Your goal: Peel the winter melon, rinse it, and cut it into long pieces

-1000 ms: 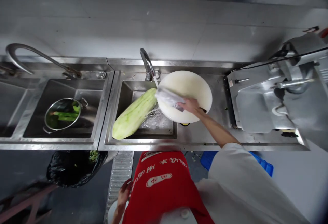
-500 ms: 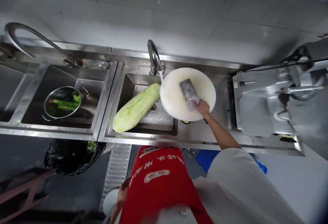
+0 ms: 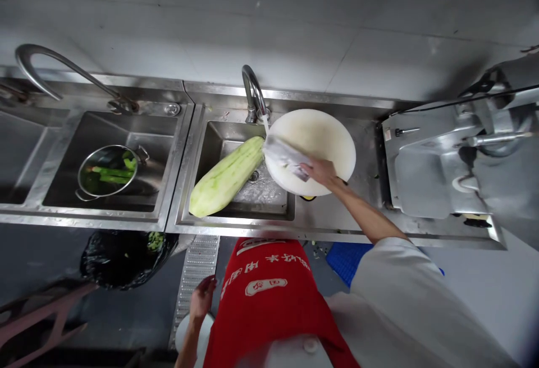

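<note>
My right hand (image 3: 322,171) is closed on the handle end of a cleaver (image 3: 284,155). Its broad grey blade, blurred by motion, lies over the left part of a round white cutting board (image 3: 332,138). Water runs from the faucet (image 3: 251,90) down by the blade's far left end. A long, peeled pale-green gourd (image 3: 227,177) rests slantwise across the sink (image 3: 269,202), just left of the board. Low beside my red apron, my left hand (image 3: 202,298) hangs with loosely bent fingers, apart from anything it could hold.
In the left sink stands a metal pot (image 3: 85,165) with green vegetable pieces. A black bin bag (image 3: 120,258) sits below the counter edge, and a blue crate (image 3: 347,261) is on the floor. Metal equipment (image 3: 423,183) occupies the counter's right end.
My right hand has swung the cleaver leftward from the board's middle to its left edge near the water. My left hand has come up and into fuller view beside the apron.
</note>
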The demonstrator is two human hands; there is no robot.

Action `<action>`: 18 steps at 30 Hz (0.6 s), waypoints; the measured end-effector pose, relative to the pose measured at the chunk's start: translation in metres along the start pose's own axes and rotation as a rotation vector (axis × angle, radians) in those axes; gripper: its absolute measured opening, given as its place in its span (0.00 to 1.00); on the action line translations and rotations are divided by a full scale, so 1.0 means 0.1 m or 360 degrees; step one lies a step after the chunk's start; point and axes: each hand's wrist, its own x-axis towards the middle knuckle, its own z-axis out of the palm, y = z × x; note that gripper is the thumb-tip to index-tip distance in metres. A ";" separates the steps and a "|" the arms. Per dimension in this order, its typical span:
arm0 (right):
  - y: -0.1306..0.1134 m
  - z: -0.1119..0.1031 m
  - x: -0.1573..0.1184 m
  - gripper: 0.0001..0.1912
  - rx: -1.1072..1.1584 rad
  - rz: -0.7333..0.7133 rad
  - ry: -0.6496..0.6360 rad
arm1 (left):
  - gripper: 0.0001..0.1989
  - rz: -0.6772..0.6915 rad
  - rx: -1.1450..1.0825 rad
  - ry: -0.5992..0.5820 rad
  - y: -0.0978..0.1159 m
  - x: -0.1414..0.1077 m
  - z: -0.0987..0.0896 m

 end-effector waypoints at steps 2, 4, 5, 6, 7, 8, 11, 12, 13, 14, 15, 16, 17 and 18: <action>0.41 -0.01 0.10 0.33 0.0076 0.0333 0.0080 | 0.23 0.0068 -0.0147 0.0144 0.30 0.26 -0.12; 0.76 0.06 0.17 0.33 0.0180 0.0580 0.0154 | 0.25 0.0268 -0.0350 0.0249 0.88 0.64 -0.27; 0.92 0.12 0.18 0.32 0.0235 0.0666 0.0189 | 0.25 0.0411 -0.0471 0.0302 1.28 0.86 -0.36; 1.05 0.18 0.17 0.32 0.0291 0.0727 0.0224 | 0.24 0.0575 -0.0576 0.0310 1.72 1.09 -0.44; 1.16 0.24 0.15 0.32 0.0341 0.0785 0.0259 | 0.23 0.0768 -0.0672 0.0332 2.21 1.33 -0.50; 1.25 0.30 0.12 0.32 0.0383 0.0842 0.0288 | 0.22 0.0963 -0.0755 0.0332 2.71 1.55 -0.55; 1.40 0.42 -0.02 0.32 0.0469 0.0979 0.0335 | 0.21 0.1181 -0.1027 0.0310 4.16 2.09 -0.51; 1.41 0.44 -0.05 0.32 0.0485 0.1001 0.0329 | 0.23 0.1193 -0.1120 0.0250 4.56 2.22 -0.45; 1.42 0.45 -0.08 0.32 0.0497 0.1007 0.0314 | 0.24 0.1214 -0.1190 0.0162 4.89 2.31 -0.39; 1.40 0.46 -0.10 0.32 0.0505 0.1001 0.0293 | 0.23 0.1214 -0.1240 0.0086 5.15 2.39 -0.32; 1.38 0.47 -0.11 0.32 0.0508 0.0995 0.0269 | 0.21 0.1191 -0.1265 0.0016 5.32 2.45 -0.27; 1.35 0.47 -0.11 0.32 0.0507 0.0990 0.0242 | 0.19 0.1159 -0.1267 -0.0028 5.41 2.50 -0.25; 1.30 0.47 -0.10 0.32 0.0507 0.0988 0.0216 | 0.16 0.1115 -0.1251 -0.0031 5.42 2.55 -0.28; 1.25 0.46 -0.09 0.33 0.0511 0.0986 0.0196 | 0.14 0.1070 -0.1210 0.0006 5.37 2.61 -0.35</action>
